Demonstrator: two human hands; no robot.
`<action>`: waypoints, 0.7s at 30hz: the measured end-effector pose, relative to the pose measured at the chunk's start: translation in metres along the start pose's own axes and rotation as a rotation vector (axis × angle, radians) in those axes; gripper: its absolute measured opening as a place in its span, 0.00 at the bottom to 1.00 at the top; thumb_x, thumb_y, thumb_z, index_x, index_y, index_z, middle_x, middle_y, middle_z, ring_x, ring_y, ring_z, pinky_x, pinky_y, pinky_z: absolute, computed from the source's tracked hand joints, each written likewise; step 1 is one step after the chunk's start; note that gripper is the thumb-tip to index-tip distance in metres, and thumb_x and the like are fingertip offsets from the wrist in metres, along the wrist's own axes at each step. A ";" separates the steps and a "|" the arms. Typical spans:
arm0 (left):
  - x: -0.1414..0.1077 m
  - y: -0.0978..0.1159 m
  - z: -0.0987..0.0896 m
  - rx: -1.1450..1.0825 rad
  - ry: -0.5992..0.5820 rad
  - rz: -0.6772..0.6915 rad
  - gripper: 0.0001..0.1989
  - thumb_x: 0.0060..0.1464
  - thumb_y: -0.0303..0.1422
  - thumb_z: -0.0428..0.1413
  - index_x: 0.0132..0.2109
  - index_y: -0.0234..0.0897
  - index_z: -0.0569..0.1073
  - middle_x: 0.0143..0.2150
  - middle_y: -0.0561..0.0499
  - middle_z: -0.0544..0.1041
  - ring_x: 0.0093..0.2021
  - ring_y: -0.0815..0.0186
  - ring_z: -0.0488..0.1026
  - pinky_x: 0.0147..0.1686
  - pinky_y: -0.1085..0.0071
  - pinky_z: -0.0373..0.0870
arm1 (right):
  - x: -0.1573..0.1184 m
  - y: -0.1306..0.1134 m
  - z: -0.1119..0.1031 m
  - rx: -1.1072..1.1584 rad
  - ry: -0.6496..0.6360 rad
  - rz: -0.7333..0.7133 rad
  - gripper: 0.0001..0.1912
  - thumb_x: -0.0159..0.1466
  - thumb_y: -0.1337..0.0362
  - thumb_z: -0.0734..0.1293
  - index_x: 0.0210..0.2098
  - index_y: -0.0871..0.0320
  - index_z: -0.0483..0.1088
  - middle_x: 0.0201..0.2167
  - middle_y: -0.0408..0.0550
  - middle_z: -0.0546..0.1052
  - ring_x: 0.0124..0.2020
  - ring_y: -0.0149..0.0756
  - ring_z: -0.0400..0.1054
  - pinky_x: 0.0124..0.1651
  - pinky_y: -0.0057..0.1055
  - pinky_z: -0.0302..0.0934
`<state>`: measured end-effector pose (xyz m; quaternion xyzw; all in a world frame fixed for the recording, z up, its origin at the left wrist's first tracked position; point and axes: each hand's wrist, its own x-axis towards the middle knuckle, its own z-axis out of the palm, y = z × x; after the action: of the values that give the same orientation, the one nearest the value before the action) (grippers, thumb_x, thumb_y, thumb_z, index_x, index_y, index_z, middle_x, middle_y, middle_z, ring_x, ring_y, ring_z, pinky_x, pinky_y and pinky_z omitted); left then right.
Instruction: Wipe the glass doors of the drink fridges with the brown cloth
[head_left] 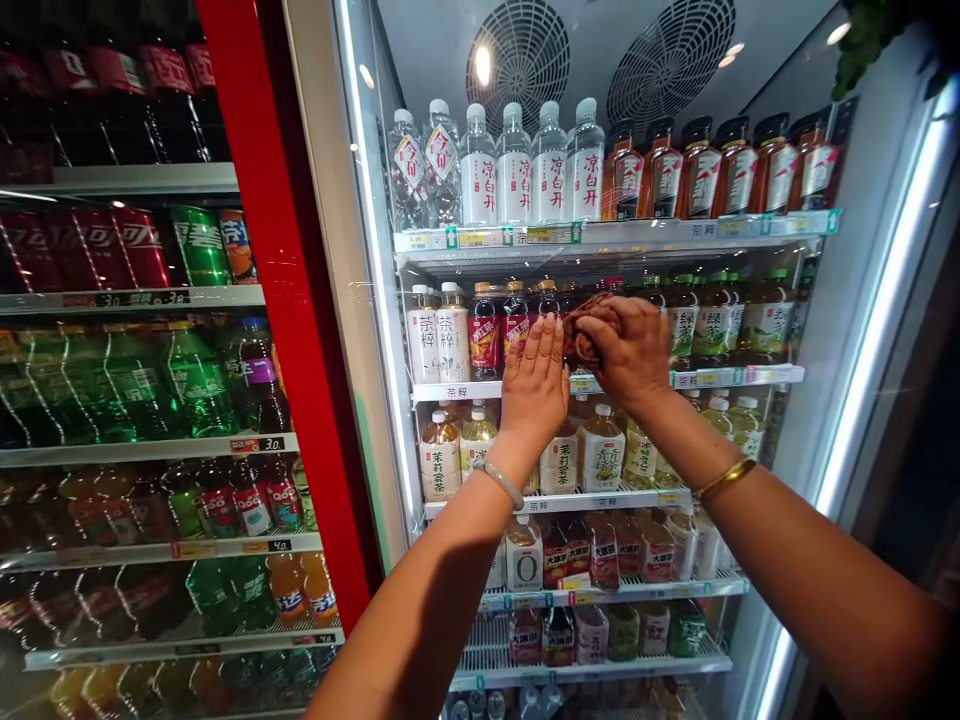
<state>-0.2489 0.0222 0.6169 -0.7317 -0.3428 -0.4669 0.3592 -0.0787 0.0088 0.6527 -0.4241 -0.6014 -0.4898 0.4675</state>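
My right hand (634, 348) is closed around a bunched brown cloth (596, 325) at the glass front of a lit drinks cooler. Just left of it, my left hand (536, 375) lies flat with its fingers stretched upward, apparently against the glass; its fingertips come close to the cloth. Behind the hands, a shelf of bottled teas (486, 325) is partly covered by them. Whether the cloth presses on the glass I cannot fully tell.
Water bottles (478, 170) and amber bottles (664, 170) line the top shelf, below two round fan grilles (519, 60). A red frame (285, 300) divides this cooler from another at left, stocked with cans (199, 245) and soda bottles. Green leaves (874, 40) hang at upper right.
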 end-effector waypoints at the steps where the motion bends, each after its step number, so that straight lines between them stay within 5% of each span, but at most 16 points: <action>1: 0.000 0.000 0.000 -0.006 -0.002 0.000 0.36 0.70 0.31 0.43 0.78 0.30 0.37 0.80 0.42 0.46 0.80 0.59 0.36 0.79 0.50 0.38 | 0.001 0.005 -0.002 -0.007 0.008 0.040 0.17 0.67 0.56 0.66 0.55 0.43 0.73 0.62 0.50 0.67 0.63 0.48 0.57 0.64 0.49 0.54; 5: -0.010 0.001 0.003 -0.014 0.000 -0.012 0.37 0.70 0.31 0.44 0.78 0.33 0.35 0.80 0.44 0.45 0.80 0.59 0.37 0.79 0.49 0.39 | -0.046 -0.013 -0.008 -0.043 0.082 0.174 0.15 0.67 0.59 0.66 0.53 0.46 0.73 0.59 0.53 0.68 0.62 0.50 0.59 0.60 0.49 0.57; 8: -0.020 0.000 0.005 -0.002 -0.007 -0.002 0.38 0.70 0.30 0.44 0.78 0.32 0.34 0.80 0.43 0.45 0.80 0.57 0.38 0.79 0.48 0.41 | -0.077 -0.040 -0.007 -0.035 0.014 0.103 0.15 0.66 0.60 0.68 0.52 0.45 0.74 0.58 0.53 0.70 0.61 0.49 0.59 0.60 0.50 0.56; 12: -0.027 0.001 0.007 0.023 0.014 -0.002 0.37 0.70 0.30 0.44 0.78 0.30 0.35 0.79 0.43 0.46 0.80 0.58 0.38 0.79 0.48 0.41 | -0.048 -0.035 -0.005 -0.001 -0.042 0.007 0.15 0.67 0.59 0.67 0.53 0.42 0.74 0.60 0.50 0.70 0.62 0.48 0.57 0.63 0.50 0.54; 15: -0.030 0.003 0.004 0.026 0.016 -0.016 0.36 0.70 0.30 0.43 0.78 0.30 0.36 0.79 0.43 0.46 0.80 0.60 0.37 0.79 0.49 0.40 | -0.022 -0.017 -0.005 0.007 -0.008 0.106 0.17 0.67 0.60 0.65 0.56 0.44 0.73 0.61 0.51 0.68 0.63 0.49 0.57 0.63 0.51 0.54; 18: -0.038 0.004 0.002 0.017 -0.007 -0.016 0.37 0.70 0.31 0.43 0.78 0.30 0.35 0.79 0.44 0.47 0.80 0.60 0.37 0.79 0.50 0.42 | -0.042 -0.025 -0.004 -0.005 0.078 0.254 0.18 0.66 0.62 0.66 0.55 0.45 0.72 0.61 0.53 0.68 0.62 0.52 0.59 0.61 0.53 0.56; 21: -0.052 0.002 0.002 0.026 -0.033 -0.010 0.38 0.70 0.31 0.45 0.78 0.32 0.35 0.79 0.45 0.46 0.80 0.59 0.39 0.79 0.50 0.43 | -0.088 -0.057 -0.003 0.005 0.062 0.197 0.16 0.65 0.61 0.67 0.53 0.42 0.73 0.58 0.53 0.70 0.61 0.53 0.61 0.59 0.54 0.58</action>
<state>-0.2639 0.0142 0.5673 -0.7329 -0.3584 -0.4518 0.3609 -0.1158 -0.0080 0.5563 -0.4647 -0.5433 -0.4530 0.5326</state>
